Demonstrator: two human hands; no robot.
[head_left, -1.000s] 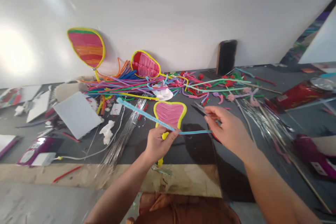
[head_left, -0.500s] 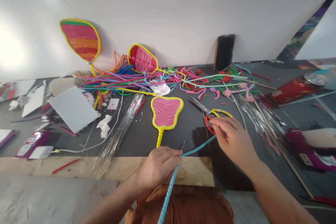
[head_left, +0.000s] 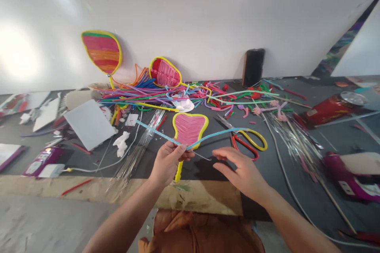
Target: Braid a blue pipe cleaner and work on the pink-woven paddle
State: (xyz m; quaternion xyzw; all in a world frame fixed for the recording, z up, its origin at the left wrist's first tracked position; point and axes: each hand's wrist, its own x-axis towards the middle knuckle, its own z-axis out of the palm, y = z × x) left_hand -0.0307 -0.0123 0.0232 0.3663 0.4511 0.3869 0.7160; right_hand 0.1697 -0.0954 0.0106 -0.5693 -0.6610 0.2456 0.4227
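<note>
My left hand [head_left: 168, 162] pinches a light-blue pipe cleaner [head_left: 219, 133] together with a thin bare wire [head_left: 203, 157]. One twisted length of the blue stem slants up to the left, and a smoother length reaches right, across the scissors' handles. Close to the wire's tip, my right hand [head_left: 242, 172] has thumb and fingers apart and holds nothing. Beneath the held stem, a pink paddle shape with a yellow fuzzy rim [head_left: 190, 124] lies on the dark table, its yellow handle partly hidden by the left hand. Scissors with red and yellow handles [head_left: 234, 140] rest with blades parted.
Behind lies a heap of coloured pipe cleaners [head_left: 133, 94]. Two more yellow-rimmed shapes, one striped [head_left: 102, 53] and one pink-red [head_left: 164, 72], lean by the wall near a phone [head_left: 253, 68]. A red can [head_left: 334, 108] stands right, wire bundles [head_left: 135, 152] lie left, and a white cable [head_left: 280, 166] crosses the right.
My right hand has let go of the blue stem and opened. The left hand has moved up and slightly left, and the twisted length has swung from hanging down to pointing up-left.
</note>
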